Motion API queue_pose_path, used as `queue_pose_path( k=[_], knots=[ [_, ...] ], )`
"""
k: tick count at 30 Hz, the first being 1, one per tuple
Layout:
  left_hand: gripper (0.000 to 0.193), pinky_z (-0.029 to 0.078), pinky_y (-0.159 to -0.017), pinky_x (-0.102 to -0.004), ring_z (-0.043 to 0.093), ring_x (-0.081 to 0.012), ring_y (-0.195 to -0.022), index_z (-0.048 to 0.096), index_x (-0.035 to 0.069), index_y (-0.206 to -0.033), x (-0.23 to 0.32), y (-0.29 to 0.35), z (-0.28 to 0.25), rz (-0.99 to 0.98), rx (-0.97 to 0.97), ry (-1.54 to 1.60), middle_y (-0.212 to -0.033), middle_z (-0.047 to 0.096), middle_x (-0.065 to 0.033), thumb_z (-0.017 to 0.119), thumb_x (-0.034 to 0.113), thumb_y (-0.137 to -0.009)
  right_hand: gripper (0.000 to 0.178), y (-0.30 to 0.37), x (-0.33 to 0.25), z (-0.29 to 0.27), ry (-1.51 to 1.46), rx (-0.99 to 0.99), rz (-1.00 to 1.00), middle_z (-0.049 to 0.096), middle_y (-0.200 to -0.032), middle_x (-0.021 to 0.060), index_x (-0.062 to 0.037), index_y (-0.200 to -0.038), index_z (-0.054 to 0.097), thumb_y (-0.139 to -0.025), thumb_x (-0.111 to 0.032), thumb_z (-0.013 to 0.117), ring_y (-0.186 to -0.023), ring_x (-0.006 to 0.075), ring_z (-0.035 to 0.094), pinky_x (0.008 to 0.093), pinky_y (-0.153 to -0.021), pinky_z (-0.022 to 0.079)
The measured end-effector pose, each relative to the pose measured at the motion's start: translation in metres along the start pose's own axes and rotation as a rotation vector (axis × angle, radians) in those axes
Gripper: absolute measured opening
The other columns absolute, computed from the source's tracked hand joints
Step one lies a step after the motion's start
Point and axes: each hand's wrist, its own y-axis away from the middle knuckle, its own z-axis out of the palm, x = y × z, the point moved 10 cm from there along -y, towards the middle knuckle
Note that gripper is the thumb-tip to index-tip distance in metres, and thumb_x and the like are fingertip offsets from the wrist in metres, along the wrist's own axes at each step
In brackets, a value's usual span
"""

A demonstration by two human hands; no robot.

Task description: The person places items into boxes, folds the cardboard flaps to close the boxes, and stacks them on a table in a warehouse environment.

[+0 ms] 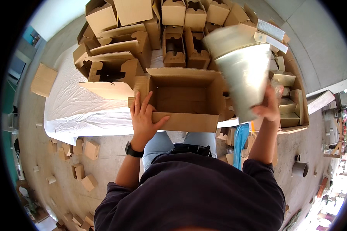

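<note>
The white-sheeted worktop (85,107) fills the left and middle of the view, and the grey concrete floor (104,165) around it is strewn with small folded brown cartons at about 8 o'clock. A crowd of open brown cardboard cartons with cut-out handle flaps (115,50) is stacked across the far side, from 10 to 1 o'clock.

Just in front of the person sits the open brown cardboard box (183,94), mouth up and seemingly empty, its near wall facing the body. The tapered, shiny metal bucket-shaped vessel (245,75) hangs in the air at about 2 o'clock from that box, just beyond its right wall, with the wide rim away from the person and the narrow base toward them; its long axis runs roughly from 12 to 6 o'clock, tilted a little.

The right hand (270,106) grips the vessel's lower end, fingers wrapped round the base, so it is the nearer hand to the vessel. The left hand (144,115) lies spread on the box's near left corner, thumb along the front wall and fingers over the rim.

A tray of smaller folded cartons (291,96) lies at 3 o'clock behind the vessel. Between vessel and box mouth only the box's right wall and its flap stand in the way.
</note>
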Motion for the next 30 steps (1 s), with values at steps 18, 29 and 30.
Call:
queue_pose_path(
  k=[18, 29, 30],
  knots=[
    [0.102, 0.022, -0.114, -0.0483, 0.028, -0.0372, -0.141, 0.029, -0.007, -0.143, -0.006, 0.004, 0.001, -0.046, 0.011, -0.038, -0.148, 0.035, -0.0225, 0.073, 0.054, -0.074, 0.041, -0.059, 0.038, 0.15, 1.281, -0.435, 0.22, 0.063, -0.076, 0.0193, 0.0028, -0.082, 0.065, -0.069, -0.036, 0.063, -0.078, 0.036, 0.064, 0.0429, -0.07, 0.052],
    [0.098, 0.023, -0.114, -0.0481, 0.029, -0.0375, -0.141, 0.032, -0.006, -0.142, -0.007, 0.005, -0.002, -0.054, 0.026, -0.011, -0.149, 0.036, -0.0219, 0.074, 0.05, -0.074, 0.079, -0.072, 0.148, 0.156, 1.166, -0.635, 0.143, 0.056, -0.113, 0.0171, -0.0102, -0.133, 0.045, -0.059, -0.011, 0.075, -0.106, 0.0349, 0.059, 0.0418, -0.086, 0.051],
    [0.097, 0.022, -0.114, -0.0481, 0.029, -0.0374, -0.141, 0.033, -0.006, -0.141, -0.005, 0.004, -0.001, -0.041, 0.029, -0.007, -0.149, 0.035, -0.0219, 0.074, 0.05, -0.074, 0.084, -0.068, 0.161, 0.158, 1.152, -0.655, 0.142, 0.055, -0.116, 0.0164, -0.0111, -0.136, 0.042, -0.059, -0.01, 0.077, -0.109, 0.0345, 0.057, 0.0418, -0.089, 0.05]
  ],
)
